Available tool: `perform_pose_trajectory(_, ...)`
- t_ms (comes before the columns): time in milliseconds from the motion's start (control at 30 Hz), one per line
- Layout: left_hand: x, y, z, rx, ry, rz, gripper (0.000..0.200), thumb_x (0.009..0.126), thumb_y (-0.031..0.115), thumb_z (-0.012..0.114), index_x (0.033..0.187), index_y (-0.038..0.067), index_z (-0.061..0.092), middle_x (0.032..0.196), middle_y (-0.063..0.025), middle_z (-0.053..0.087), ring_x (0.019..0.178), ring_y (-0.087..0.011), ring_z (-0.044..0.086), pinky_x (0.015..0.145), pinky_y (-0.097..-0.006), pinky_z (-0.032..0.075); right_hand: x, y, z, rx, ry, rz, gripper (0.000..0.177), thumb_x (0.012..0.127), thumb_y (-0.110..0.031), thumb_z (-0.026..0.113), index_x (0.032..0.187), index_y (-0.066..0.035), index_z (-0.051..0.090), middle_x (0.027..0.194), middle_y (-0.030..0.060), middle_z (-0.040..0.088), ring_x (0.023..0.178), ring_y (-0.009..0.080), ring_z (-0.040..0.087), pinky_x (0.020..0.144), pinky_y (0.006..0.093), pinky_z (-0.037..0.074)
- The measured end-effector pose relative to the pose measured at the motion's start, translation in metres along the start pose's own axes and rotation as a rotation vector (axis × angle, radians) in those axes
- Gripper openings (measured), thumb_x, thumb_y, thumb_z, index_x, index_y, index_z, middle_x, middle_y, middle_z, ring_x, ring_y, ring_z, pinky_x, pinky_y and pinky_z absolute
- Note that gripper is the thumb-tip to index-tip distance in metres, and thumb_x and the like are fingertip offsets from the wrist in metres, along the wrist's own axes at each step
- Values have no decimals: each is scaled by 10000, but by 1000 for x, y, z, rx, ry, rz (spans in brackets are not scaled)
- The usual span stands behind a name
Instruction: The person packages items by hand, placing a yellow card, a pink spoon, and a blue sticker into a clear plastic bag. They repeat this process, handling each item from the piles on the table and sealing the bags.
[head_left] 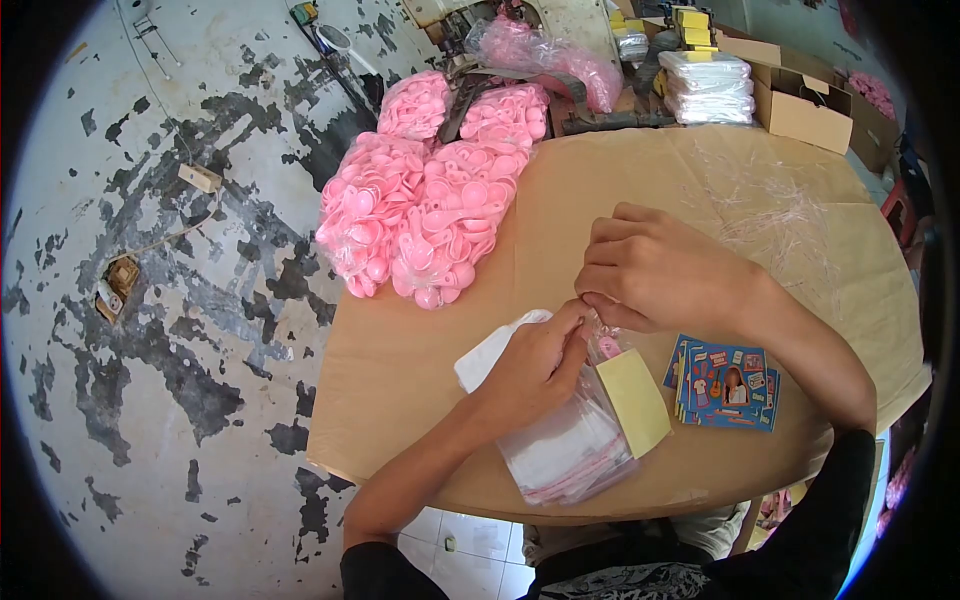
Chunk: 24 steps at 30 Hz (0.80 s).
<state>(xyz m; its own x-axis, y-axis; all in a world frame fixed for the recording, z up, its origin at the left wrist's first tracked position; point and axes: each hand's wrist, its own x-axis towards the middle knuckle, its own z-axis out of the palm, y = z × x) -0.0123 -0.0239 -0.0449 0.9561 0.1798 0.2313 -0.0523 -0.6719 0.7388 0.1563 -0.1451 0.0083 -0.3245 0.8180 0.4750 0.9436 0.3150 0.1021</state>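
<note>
My left hand (545,355) lies over a stack of clear plastic bags (570,455), its thumb and forefinger pinched together at the top. My right hand (650,265) meets it there with bent fingers, also pinching. Between and just below the fingertips is a clear packet with a small pink piece (608,346) in it; what exactly each hand grips is too small to tell. A yellow card (634,402) lies beside the bags, below the pink piece. To the right sits a pile of blue printed cards (725,388).
Bags of pink spoon-like pieces (455,215) stand at the table's back left. Thin clear strips (775,205) are scattered at the right on the brown table cover (400,370). Behind are stacked clear packs (708,88), an open carton (810,115) and a metal machine (575,30).
</note>
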Motion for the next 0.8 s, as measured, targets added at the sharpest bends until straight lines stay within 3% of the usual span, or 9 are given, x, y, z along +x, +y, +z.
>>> perform_pose_trajectory(433, -2, 3, 1, 125, -142, -5, 57, 897, 3, 470, 952, 9, 453, 703, -205, 488, 640, -378, 513, 603, -416, 398, -2, 1, 1, 56, -140, -20, 122, 747, -176, 675, 693, -80, 621, 700, 35, 608, 787, 208, 594, 757, 353, 455)
perform_pose_trajectory(800, -1, 0, 2, -31, -65, 8, 170, 888, -7, 461, 1055, 11, 492, 722, -185, 493, 635, -305, 519, 625, -370, 421, -1, 4, -8, 36, -93, -58, 111, 723, -171, 692, 729, -69, 649, 717, 29, 621, 796, 197, 603, 757, 348, 465)
